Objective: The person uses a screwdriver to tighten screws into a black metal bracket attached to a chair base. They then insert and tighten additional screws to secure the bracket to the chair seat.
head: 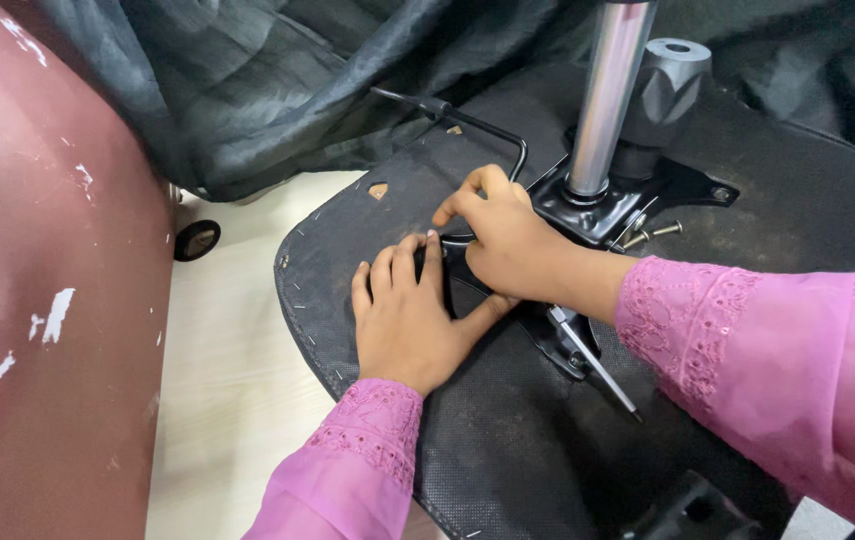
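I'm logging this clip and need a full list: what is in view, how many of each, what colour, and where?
Seat underside: 1, black fabric, centre, stapled edge.
Metal plate: 1, black, on the seat.
Gas cylinder: 1, silver, upright in the plate.
Knob: 1, black, right of the cylinder.
Lever rod: 1, black, bent, above the hands.
Loose screws: 2, silver, by the plate.
Cloth: 1, dark, top.
Caster: 1, black, on the floor.
Maroon surface: 1, scuffed, left.
Sleeves: 2, pink.
Left hand: flat on the seat.
Right hand: fingers at the plate's edge.
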